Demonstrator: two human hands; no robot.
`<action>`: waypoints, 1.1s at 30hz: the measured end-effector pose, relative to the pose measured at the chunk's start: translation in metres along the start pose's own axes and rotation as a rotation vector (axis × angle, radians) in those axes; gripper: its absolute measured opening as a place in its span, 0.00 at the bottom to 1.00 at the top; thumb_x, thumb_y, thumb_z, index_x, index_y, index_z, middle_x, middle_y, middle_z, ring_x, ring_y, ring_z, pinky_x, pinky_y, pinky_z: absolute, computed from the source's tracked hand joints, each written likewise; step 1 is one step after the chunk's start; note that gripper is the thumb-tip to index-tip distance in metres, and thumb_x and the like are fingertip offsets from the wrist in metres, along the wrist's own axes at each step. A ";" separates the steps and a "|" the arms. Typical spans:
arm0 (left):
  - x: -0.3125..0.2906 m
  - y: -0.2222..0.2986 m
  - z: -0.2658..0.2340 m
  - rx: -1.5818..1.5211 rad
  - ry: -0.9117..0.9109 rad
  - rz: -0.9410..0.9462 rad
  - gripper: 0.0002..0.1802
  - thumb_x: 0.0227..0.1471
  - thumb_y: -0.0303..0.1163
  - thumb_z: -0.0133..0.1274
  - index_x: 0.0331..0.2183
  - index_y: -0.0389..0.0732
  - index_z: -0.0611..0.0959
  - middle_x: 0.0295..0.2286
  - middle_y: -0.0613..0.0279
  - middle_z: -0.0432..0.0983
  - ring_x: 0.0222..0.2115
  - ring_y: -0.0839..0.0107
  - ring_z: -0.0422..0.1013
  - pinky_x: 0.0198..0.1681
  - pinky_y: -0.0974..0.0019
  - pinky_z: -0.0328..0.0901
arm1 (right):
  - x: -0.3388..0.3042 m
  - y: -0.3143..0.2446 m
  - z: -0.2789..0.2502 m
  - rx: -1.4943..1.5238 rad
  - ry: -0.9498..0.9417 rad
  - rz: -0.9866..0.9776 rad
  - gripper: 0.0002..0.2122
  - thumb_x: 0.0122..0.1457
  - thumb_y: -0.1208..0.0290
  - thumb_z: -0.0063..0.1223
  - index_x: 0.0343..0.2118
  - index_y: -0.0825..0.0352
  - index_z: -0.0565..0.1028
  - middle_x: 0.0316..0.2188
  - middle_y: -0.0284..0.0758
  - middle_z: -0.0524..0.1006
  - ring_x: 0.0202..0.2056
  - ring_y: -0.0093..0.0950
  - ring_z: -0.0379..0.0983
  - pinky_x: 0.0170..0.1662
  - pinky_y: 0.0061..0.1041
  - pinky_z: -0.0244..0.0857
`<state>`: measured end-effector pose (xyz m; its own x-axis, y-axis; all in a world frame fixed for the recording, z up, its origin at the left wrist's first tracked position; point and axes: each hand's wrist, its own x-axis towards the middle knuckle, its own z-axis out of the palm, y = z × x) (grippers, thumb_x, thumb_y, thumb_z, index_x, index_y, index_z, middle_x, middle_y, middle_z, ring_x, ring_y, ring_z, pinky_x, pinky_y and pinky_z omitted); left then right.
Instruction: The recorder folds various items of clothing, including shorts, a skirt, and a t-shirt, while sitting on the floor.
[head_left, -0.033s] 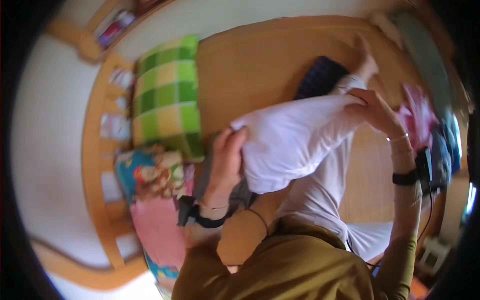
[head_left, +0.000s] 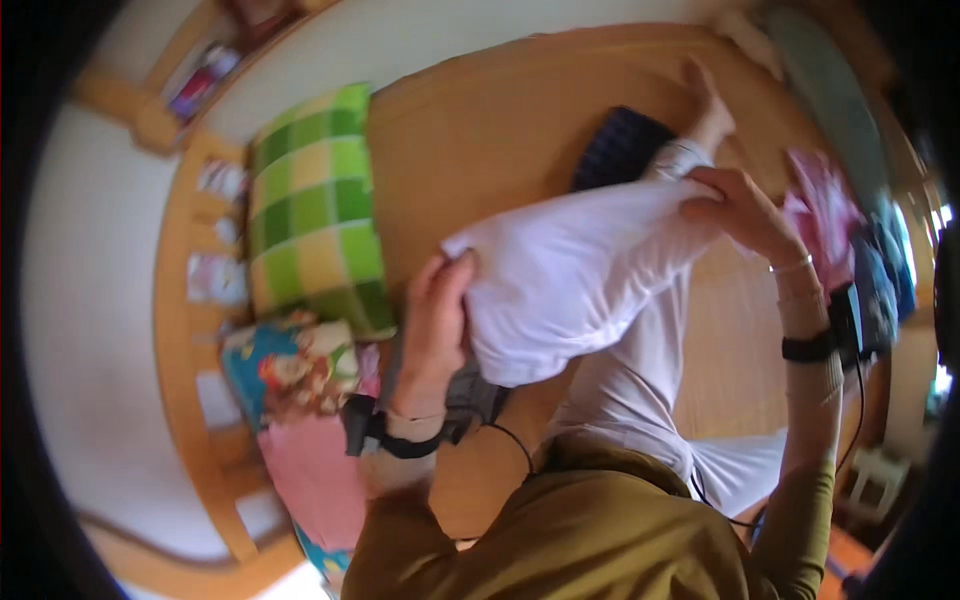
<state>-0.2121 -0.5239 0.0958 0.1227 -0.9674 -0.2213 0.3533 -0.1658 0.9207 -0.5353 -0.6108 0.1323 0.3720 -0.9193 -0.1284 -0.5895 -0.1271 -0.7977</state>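
Observation:
A white garment (head_left: 570,275) is stretched between my hands, above my outstretched leg in pale trousers; its exact kind cannot be made out. At its left edge, my left hand (head_left: 438,305) grips the cloth near an upper corner. My right hand (head_left: 745,215) pinches the opposite end between thumb and fingers. The cloth hangs slack in the middle, with soft folds on its lower right. Beyond it, a dark navy folded cloth (head_left: 622,148) lies beside my lower leg. Dark grey cloth (head_left: 475,400) shows partly behind my left wrist.
A green checked pillow (head_left: 315,210) leans by the wooden headboard (head_left: 172,330). Nearer are a colourful patterned cushion (head_left: 290,365) and pink folded cloth (head_left: 315,470). Pink clothing (head_left: 825,215) and blue clothing (head_left: 880,285) lie at the right. A black cable (head_left: 862,420) hangs from my right wrist.
The whole view has shifted slightly, so the pillow and headboard sit a little further left. Both hands keep their hold on the white garment, which looks much the same.

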 end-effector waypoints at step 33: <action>-0.144 0.038 -0.078 -0.076 0.424 0.119 0.17 0.53 0.32 0.46 0.44 0.35 0.72 0.38 0.63 0.72 0.39 0.73 0.68 0.44 0.69 0.63 | 0.100 -0.137 0.075 -0.054 -0.824 -0.308 0.18 0.49 0.62 0.56 0.39 0.70 0.73 0.34 0.37 0.75 0.38 0.26 0.69 0.43 0.24 0.61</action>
<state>-0.1443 -0.3761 0.1382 0.5307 -0.8121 -0.2424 0.3788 -0.0286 0.9250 -0.3640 -0.6576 0.1846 0.9067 -0.2832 -0.3125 -0.4028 -0.3616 -0.8409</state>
